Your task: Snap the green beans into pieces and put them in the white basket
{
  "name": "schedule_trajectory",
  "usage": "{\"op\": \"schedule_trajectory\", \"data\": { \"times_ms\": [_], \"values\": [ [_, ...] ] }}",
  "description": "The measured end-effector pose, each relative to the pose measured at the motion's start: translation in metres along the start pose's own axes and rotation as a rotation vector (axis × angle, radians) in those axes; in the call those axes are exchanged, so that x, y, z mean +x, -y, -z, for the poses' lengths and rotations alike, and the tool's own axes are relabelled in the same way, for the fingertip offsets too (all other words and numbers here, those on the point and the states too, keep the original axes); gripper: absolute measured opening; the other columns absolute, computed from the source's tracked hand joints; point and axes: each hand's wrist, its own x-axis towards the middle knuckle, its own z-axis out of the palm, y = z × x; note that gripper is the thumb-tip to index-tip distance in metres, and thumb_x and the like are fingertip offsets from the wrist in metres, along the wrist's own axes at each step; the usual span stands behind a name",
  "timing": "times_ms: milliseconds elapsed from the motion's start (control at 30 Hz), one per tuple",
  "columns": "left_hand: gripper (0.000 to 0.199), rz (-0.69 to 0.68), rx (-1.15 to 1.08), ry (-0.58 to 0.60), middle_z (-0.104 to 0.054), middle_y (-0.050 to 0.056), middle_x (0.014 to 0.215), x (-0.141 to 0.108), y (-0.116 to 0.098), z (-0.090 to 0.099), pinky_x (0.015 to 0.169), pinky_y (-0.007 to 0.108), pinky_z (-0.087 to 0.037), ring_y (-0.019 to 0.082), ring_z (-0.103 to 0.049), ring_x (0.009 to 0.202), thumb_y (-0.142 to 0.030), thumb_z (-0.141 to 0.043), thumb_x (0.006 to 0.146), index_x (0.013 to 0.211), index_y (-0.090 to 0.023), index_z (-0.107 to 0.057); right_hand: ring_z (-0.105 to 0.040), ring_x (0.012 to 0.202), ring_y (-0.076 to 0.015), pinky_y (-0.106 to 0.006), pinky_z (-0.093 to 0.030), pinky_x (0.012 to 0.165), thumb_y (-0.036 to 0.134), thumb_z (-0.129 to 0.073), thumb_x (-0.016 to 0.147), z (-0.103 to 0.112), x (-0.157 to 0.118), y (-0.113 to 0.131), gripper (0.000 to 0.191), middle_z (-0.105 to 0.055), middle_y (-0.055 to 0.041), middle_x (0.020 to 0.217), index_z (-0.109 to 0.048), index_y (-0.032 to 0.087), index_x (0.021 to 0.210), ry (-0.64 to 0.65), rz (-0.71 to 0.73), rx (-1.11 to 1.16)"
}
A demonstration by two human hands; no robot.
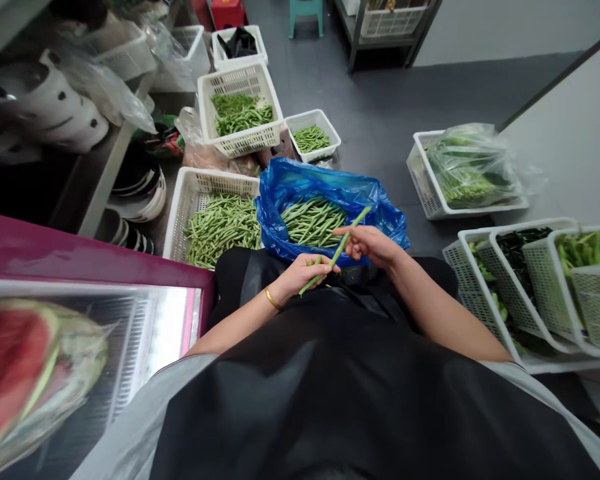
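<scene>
Item: long green bean (pixel 344 247), over our lap by blue bag (pixel 283 175) w/ more beans, pinched betw. L hand (pixel 307 273) fingers, lower end, & R hand (pixel 370 243) fingers, upper part; L also has short bean pc., prob. snapped.

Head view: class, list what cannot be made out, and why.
All in the head view:
- Bottom of the blue bag: hidden by beans.
- Left part of the watermelon: cut off by the left edge.
- Teal stool's top: cut off above.
- Bagged greens: blurred by clear plastic.
</scene>
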Motion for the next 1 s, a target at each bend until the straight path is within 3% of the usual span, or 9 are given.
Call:
{"op": "schedule_trajectory", "data": {
  "times_ms": [67, 200, 333, 433, 500, 633, 700, 867, 1000],
  "values": [
    [0.021, 0.021, -0.028, -0.1, -0.042, -0.005, 0.04, 0.002, 0.005, 0.0, 0.034, 0.019, -0.018, 0.004, -0.031, 0.031, -0.032, -0.064, 0.066, 0.067, -0.011, -0.061, -0.041, 0.038, -0.0076, -0.022, -0.035, 0.04, 0.055, -0.055, 0.076, -0.01, 0.004, 0.007, 0.046, -0.05, 0.0033, 0.049, -0.064, 0.012, 0.087, -0.155, 0.089, 0.077],
    [0.017, -0.03, -0.282, -0.401, -0.041, -0.006, 0.041, 0.01, 0.012, 0.004, 0.032, 0.018, -0.02, 0.003, -0.03, 0.031, -0.027, -0.056, 0.07, 0.061, -0.014, -0.053, -0.057, 0.052, -0.0116, -0.025, -0.048, 0.054, 0.042, -0.059, 0.077, -0.044, -0.013, 0.003, 0.026, -0.062, -0.0011, 0.067, -0.064, 0.018, 0.087, -0.338, 0.351, -0.151],
    [0.014, 0.008, -0.44, -0.512, -0.046, -0.004, 0.044, 0.024, 0.017, 0.011, 0.034, 0.017, -0.028, 0.005, -0.037, 0.032, -0.022, -0.053, 0.073, 0.062, -0.013, -0.052, -0.062, 0.057, -0.0128, -0.027, -0.052, 0.058, 0.036, -0.052, 0.083, -0.068, -0.031, -0.012, 0.023, -0.066, -0.0029, 0.075, -0.063, 0.019, 0.094, -0.332, 0.399, -0.211],
    [0.018, 0.087, -0.551, -0.649, -0.049, -0.002, 0.045, 0.033, 0.015, 0.021, 0.037, 0.016, -0.033, 0.005, -0.042, 0.034, -0.021, -0.05, 0.078, 0.062, -0.014, -0.046, -0.062, 0.057, -0.0124, -0.027, -0.052, 0.058, 0.038, -0.054, 0.082, -0.076, -0.029, -0.018, 0.024, -0.066, -0.0036, 0.074, -0.064, 0.018, 0.09, -0.167, 0.453, -0.188],
    [0.019, 0.125, -0.545, -0.617, -0.052, -0.001, 0.047, 0.033, 0.012, 0.027, 0.038, 0.016, -0.035, 0.006, -0.046, 0.036, -0.021, -0.052, 0.079, 0.064, -0.014, -0.044, -0.061, 0.055, -0.0127, -0.028, -0.052, 0.056, 0.043, -0.055, 0.081, -0.074, -0.022, -0.02, 0.028, -0.065, -0.0031, 0.069, -0.064, 0.017, 0.087, -0.05, 0.392, -0.116],
    [0.021, 0.178, -0.321, -0.124, -0.06, 0.004, 0.055, 0.021, 0.006, 0.026, 0.037, 0.02, -0.039, 0.012, -0.053, 0.039, -0.028, -0.062, 0.074, 0.075, -0.014, -0.047, -0.056, 0.046, -0.0132, -0.028, -0.048, 0.048, 0.052, -0.049, 0.081, -0.057, -0.005, -0.022, 0.041, -0.061, -0.0021, 0.062, -0.06, 0.013, 0.089, -0.056, 0.149, -0.005],
    [0.026, 0.185, -0.257, -0.014, -0.06, 0.002, 0.054, 0.016, 0.006, 0.02, 0.032, 0.018, -0.033, 0.009, -0.047, 0.033, -0.032, -0.065, 0.072, 0.077, -0.015, -0.045, -0.058, 0.052, -0.0152, -0.028, -0.048, 0.051, 0.048, -0.047, 0.083, -0.051, 0.001, -0.024, 0.039, -0.061, -0.0043, 0.065, -0.06, 0.012, 0.088, -0.1, 0.137, -0.189],
    [0.026, 0.242, -0.174, -0.196, -0.05, -0.006, 0.046, 0.016, 0.017, 0.008, 0.029, 0.014, -0.022, 0.005, -0.035, 0.028, -0.03, -0.063, 0.073, 0.074, -0.018, -0.04, -0.062, 0.081, -0.0216, -0.029, -0.046, 0.068, 0.023, -0.045, 0.084, -0.047, 0.005, -0.023, 0.019, -0.064, -0.0161, 0.094, -0.06, 0.011, 0.085, -0.135, 0.166, -0.885],
    [0.028, 0.119, -0.021, -0.318, -0.044, -0.008, 0.043, 0.013, 0.016, 0.012, 0.03, 0.016, -0.019, 0.004, -0.034, 0.028, -0.034, -0.067, 0.07, 0.072, -0.017, -0.045, -0.056, 0.055, -0.0133, -0.025, -0.045, 0.053, 0.032, -0.048, 0.083, -0.042, 0.005, -0.025, 0.019, -0.06, -0.0043, 0.067, -0.054, 0.015, 0.078, 0.019, 0.007, -0.441]
  ]
}}
